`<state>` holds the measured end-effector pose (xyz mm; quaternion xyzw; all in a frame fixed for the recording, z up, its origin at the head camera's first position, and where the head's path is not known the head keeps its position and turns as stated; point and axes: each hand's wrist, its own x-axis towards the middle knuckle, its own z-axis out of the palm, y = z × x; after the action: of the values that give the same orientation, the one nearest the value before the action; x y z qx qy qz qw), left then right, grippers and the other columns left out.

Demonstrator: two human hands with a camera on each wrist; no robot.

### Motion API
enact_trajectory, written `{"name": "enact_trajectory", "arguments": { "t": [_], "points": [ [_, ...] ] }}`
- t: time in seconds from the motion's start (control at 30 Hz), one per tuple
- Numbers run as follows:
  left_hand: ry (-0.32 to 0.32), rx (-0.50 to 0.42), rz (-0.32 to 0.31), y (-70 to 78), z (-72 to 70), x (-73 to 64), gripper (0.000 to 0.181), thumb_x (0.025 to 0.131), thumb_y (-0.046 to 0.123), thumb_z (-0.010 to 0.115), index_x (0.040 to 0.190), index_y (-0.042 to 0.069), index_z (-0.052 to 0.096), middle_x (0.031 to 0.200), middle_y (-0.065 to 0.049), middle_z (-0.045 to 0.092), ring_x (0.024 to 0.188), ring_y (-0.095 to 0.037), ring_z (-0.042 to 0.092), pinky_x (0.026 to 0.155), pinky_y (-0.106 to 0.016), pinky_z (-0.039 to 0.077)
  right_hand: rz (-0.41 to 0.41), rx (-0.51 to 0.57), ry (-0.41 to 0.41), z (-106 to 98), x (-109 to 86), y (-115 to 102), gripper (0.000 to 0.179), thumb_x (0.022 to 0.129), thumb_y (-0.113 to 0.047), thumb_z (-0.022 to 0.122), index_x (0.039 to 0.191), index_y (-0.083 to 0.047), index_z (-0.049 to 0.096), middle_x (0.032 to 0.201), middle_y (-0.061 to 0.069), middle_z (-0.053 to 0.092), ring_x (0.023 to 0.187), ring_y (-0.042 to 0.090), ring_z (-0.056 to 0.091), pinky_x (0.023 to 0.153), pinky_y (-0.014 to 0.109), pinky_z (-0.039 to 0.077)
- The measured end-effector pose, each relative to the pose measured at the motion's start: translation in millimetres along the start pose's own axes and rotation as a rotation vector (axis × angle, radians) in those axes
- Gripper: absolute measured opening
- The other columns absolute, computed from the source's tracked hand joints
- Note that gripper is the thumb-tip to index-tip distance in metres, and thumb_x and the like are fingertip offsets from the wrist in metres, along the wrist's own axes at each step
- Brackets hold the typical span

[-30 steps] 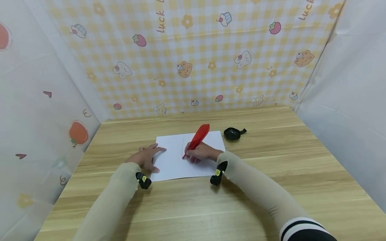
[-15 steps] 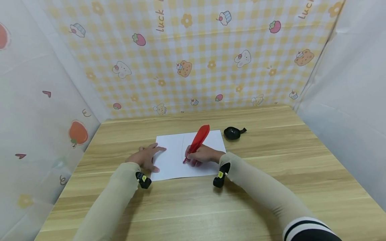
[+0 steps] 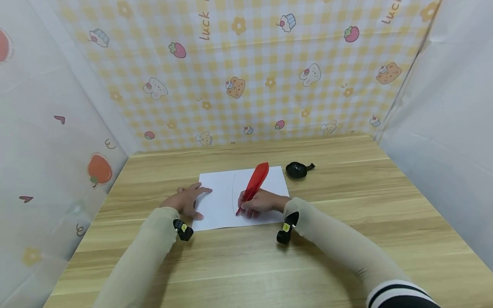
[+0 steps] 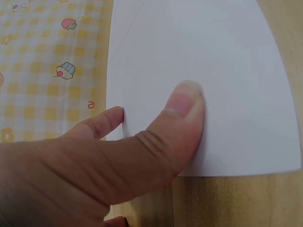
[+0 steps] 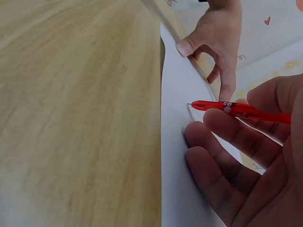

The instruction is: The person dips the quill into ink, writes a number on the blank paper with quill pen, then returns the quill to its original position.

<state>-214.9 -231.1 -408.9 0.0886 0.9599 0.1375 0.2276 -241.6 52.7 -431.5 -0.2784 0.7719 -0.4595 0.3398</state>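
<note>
A white sheet of paper (image 3: 219, 214) lies on the wooden table, with a thin curved line (image 3: 233, 192) running down its middle. My right hand (image 3: 262, 202) pinches a red feather-shaped pen (image 3: 257, 179) between thumb and fingers, its tip at the lower end of the line. Close up in the right wrist view, the pen's red barrel (image 5: 244, 111) and fine point show. My left hand (image 3: 185, 202) rests on the paper's left edge with fingers spread; in the left wrist view its thumb (image 4: 182, 106) presses on the sheet.
A round black object (image 3: 296, 170) with a short tail lies just beyond the paper's right corner. Bare wooden table (image 3: 231, 273) surrounds the sheet. Behind stands a yellow checked cloth (image 3: 246, 55), and white cloth walls (image 3: 443, 141) flank both sides.
My right hand has moved down the sheet toward me and slightly right with the pen, and the curved line is longer. My left hand has stayed in place.
</note>
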Motion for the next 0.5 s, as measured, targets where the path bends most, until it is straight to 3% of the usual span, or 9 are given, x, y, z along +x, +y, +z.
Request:
{"name": "enact_trajectory", "arguments": {
  "t": [0.5],
  "points": [
    [-0.001, -0.010, 0.002, -0.2, -0.1, -1.9, 0.087, 0.073, 0.028, 0.086, 0.148, 0.025, 0.041, 0.160, -0.017, 0.014, 0.124, -0.048, 0.027, 0.090, -0.069, 0.037, 0.002, 0.007, -0.037, 0, -12.1, 5, 0.008, 0.093, -0.010, 0.056, 0.099, -0.008, 0.061, 0.086, 0.007, 0.067, 0.069, 0.020, 0.064, 0.062, 0.032, 0.053]
  ]
}}
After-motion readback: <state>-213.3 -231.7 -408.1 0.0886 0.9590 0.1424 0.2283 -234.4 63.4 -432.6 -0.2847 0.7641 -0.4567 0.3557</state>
